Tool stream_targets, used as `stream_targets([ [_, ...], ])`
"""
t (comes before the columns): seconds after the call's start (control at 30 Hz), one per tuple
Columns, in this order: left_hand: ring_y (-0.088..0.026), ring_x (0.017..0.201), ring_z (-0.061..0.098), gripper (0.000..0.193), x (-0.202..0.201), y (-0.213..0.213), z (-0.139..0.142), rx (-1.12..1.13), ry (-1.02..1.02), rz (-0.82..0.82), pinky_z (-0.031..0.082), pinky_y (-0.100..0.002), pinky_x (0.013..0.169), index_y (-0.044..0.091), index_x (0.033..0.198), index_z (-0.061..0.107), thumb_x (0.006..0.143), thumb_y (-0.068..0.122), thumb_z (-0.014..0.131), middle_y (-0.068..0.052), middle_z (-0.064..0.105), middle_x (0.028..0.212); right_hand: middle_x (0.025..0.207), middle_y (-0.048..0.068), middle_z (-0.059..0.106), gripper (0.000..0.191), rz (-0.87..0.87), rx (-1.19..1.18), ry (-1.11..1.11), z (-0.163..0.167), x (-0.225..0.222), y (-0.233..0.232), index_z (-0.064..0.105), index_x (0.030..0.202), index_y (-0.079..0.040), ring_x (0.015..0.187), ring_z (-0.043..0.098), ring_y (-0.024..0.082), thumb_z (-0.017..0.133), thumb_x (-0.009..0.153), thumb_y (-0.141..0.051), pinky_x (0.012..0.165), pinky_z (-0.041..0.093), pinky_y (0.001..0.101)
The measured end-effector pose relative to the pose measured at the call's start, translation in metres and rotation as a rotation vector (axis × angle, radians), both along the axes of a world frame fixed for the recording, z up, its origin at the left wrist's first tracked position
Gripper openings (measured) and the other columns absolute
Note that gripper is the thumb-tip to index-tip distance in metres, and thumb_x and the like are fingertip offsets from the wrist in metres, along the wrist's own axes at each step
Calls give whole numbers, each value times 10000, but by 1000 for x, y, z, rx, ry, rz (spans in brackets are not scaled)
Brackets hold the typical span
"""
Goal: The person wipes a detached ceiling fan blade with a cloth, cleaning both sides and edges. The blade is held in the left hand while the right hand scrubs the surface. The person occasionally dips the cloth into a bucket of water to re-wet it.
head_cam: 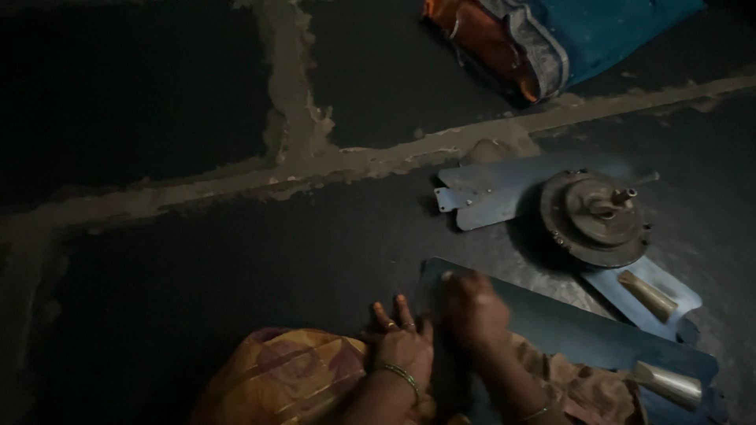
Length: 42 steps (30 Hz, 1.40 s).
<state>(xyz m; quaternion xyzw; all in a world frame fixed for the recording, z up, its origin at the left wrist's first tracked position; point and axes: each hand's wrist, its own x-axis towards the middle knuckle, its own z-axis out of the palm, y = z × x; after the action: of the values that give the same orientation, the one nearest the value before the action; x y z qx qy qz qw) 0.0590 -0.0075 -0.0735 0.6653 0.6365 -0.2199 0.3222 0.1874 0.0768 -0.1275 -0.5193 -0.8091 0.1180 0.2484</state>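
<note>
At seven o'clock in the view a fold of orange-brown patterned cloth [276,378] covers the person's lap. Just to its right, near six o'clock, the left hand [403,346] lies palm down on the dark stone floor [157,260], fingers spread flat and gripping nothing; a green bangle circles its wrist and rings show on two fingers. Beside it, the right hand [472,311] is blurred and pressed onto the near end of a long flat blue-grey metal blade [567,330]; whether its fingers curl round the edge I cannot tell. That blade runs from six o'clock towards five o'clock, where a shiny metal bracket [669,383] sits on it. At three o'clock a round dark metal fan motor hub [594,216] rests on the floor with two more blue-grey blades [488,193] attached, one carrying a brass-coloured bracket [647,295]. At one o'clock lies a bundle of teal and orange fabric [551,39], well apart from the hands. Pale cement joints [291,102] cross the floor
</note>
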Motion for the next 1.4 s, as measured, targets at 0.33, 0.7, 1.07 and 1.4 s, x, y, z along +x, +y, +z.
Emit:
stream_targets([
  [0.33,-780,1402,46,1002,2,-3,17,24,18,48,372,-844,998,116,1668,92,932,353,730,-416,-62,1651,1080,125,699,245,-201,94,51,-30,-24,11,731,1159,-155,860,685,408,605,953,-196,730,551,496],
  [0.7,-781,1413,19,781,1,2,11,-18,-14,62,347,-873,992,117,1640,212,1004,319,617,-406,-67,1650,1062,89,697,220,-185,87,33,-9,-40,5,755,1107,-162,804,706,367,591,970,-213,692,561,475],
  [1.07,-769,1389,158,698,3,-2,-13,54,31,-37,157,-841,1112,56,1589,363,977,267,625,-497,6,1613,1139,100,690,290,122,-130,38,-6,-35,18,746,1137,-163,974,691,363,538,936,-175,807,545,444],
  [1.4,-741,1447,-10,790,-3,5,30,-78,-39,104,306,-835,1069,88,1615,237,974,320,636,-362,-93,1665,1112,185,666,241,-134,-271,224,4,-15,8,726,1054,-49,973,679,371,563,983,-211,850,537,436],
])
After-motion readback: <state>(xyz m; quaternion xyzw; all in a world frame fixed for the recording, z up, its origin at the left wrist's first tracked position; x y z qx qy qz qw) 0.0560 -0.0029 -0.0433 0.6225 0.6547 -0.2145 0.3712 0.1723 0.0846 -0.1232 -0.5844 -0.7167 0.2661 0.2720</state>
